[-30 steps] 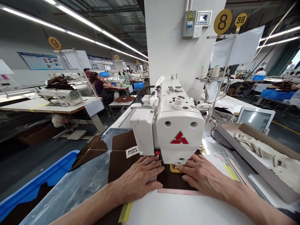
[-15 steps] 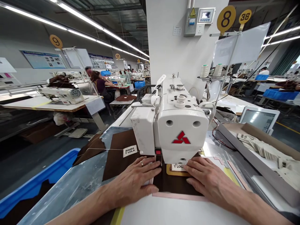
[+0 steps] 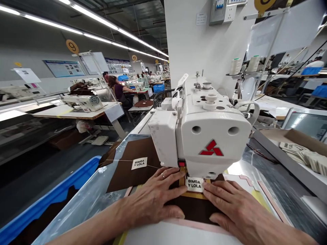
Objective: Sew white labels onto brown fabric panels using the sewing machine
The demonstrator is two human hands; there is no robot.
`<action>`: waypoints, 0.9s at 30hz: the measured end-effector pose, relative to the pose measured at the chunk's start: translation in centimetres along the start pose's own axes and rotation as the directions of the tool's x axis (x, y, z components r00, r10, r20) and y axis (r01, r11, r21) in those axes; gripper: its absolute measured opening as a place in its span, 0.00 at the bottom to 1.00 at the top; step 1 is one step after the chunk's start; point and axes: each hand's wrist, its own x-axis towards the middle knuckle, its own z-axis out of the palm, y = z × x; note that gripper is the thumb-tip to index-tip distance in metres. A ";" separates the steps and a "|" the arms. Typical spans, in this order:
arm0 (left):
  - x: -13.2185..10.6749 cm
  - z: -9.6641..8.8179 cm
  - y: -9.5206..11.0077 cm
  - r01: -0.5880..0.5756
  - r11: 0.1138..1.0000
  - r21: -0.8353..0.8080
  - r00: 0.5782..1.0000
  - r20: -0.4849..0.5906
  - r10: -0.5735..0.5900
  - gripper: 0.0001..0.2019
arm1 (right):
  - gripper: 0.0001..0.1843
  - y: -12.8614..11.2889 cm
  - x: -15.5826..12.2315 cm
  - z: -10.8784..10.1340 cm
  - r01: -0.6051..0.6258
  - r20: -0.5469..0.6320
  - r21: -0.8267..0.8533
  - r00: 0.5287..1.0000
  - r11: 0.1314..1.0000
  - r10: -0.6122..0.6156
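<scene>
Under the head of a white sewing machine lies a dark brown fabric piece. On it sits a white label printed "BIMSA Y LOLA", bordered by a yellowish frame. My left hand rests flat, fingers stretched, at the label's left side; a ring is on one finger. Lying flat on the right, my right hand has its fingertips at the label's right edge. Farther left, another brown piece carries a second label, with white thread running from it.
At the right stands a cardboard box with a stack of labels. A blue bin holding dark fabric is low on the left. Thread cones stand behind the machine. A person sits at another table.
My view has shifted, so the machine looks nearer. The framed label now shows fully beneath the machine head. My left hand has moved right, its fingertips reaching the frame's left side.
</scene>
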 end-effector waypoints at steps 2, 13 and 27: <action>0.8 0.0 0.1 0.001 1.000 -0.017 1.000 -0.021 -0.002 0.24 | 0.24 0.2 -0.1 0.0 0.006 -0.054 -0.001 0.999 1.000 -0.006; 0.6 0.4 -0.6 0.044 0.985 -0.169 0.993 -0.099 -0.062 0.16 | 0.22 0.2 -0.3 -0.4 0.000 -0.128 -0.011 0.992 1.000 -0.001; 2.7 0.5 -0.3 -0.047 0.999 0.007 0.999 0.005 0.047 0.05 | 0.21 0.0 -0.2 -0.3 -0.005 -0.106 0.023 0.994 1.000 0.008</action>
